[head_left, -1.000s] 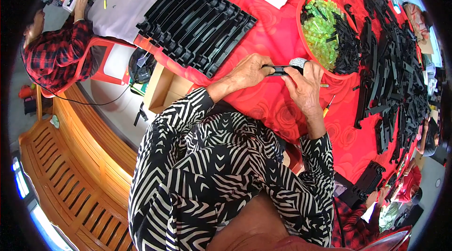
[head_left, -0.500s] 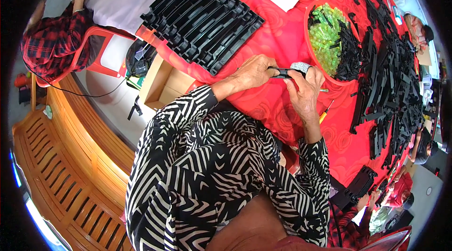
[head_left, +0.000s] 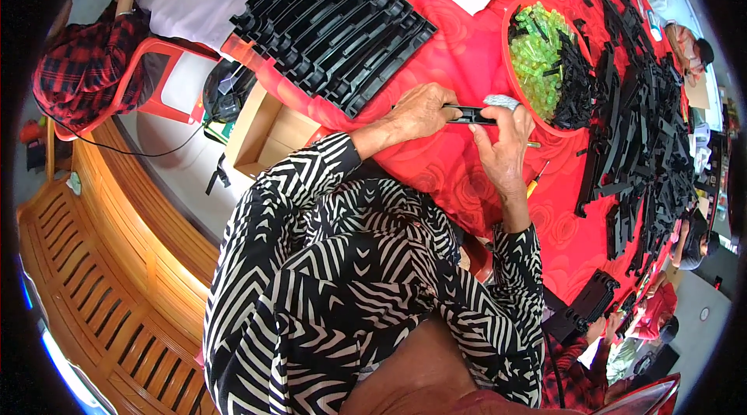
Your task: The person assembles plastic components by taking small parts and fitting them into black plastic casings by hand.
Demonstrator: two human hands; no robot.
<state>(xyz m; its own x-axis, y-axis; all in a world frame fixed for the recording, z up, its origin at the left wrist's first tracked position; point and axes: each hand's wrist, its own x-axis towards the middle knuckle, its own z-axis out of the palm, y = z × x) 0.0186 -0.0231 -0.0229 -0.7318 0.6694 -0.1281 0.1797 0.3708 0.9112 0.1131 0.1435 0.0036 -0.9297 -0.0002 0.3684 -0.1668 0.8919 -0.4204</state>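
Between my two hands is a long, narrow black plastic part [head_left: 469,115] with a hollow channel along its upper side. My left hand [head_left: 420,110] pinches its left end. At the other end, the fingers of my right hand [head_left: 506,147] grip it, with the thumb below. A silvery wrap [head_left: 502,101] covers one of my right fingertips. Just right of that hand stands a red bowl [head_left: 511,77] of yellow-green clear tubes [head_left: 538,45] and small black pieces [head_left: 574,84]. Beyond my left hand lies a black ribbed tray [head_left: 334,30] holding long black parts.
Loose black parts [head_left: 642,119] are heaped along the red tablecloth [head_left: 556,240] to the right. A yellow-handled tool [head_left: 535,182] lies by my right wrist. An open cardboard box [head_left: 268,135] sits left of the table edge. Co-workers sit at far left and lower right.
My right fingers have shifted on the black part, and its channelled side now shows more. My left hand has moved very little. The part stays in both hands.
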